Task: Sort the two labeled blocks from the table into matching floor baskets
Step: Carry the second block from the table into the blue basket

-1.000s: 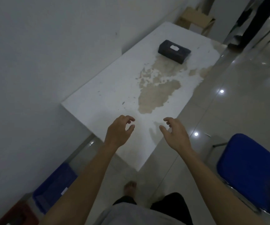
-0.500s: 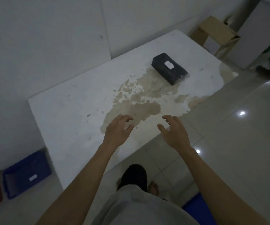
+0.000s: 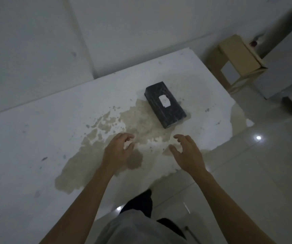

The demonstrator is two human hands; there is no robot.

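A black block (image 3: pixel 165 104) with a white label on top lies on the white table (image 3: pixel 36 138), toward its far right part. Both of my hands hover over the table in front of it, fingers apart and curled, holding nothing. My left hand (image 3: pixel 118 152) is below and left of the block. My right hand (image 3: pixel 187 154) is below and slightly right of it. A hand's length of stained tabletop separates each hand from the block. Only this one block shows, and no floor basket is in view.
A brown worn patch (image 3: pixel 106 155) spreads across the table's middle. The white wall (image 3: pixel 71 41) runs along the table's far side. A cardboard box (image 3: pixel 236 62) stands on the floor beyond the right end. Glossy tiled floor (image 3: pixel 256 173) lies to the right.
The view has swung right and closer to the table. The block now lies nearer to my hands. The blue and red floor baskets at the left have left the frame.
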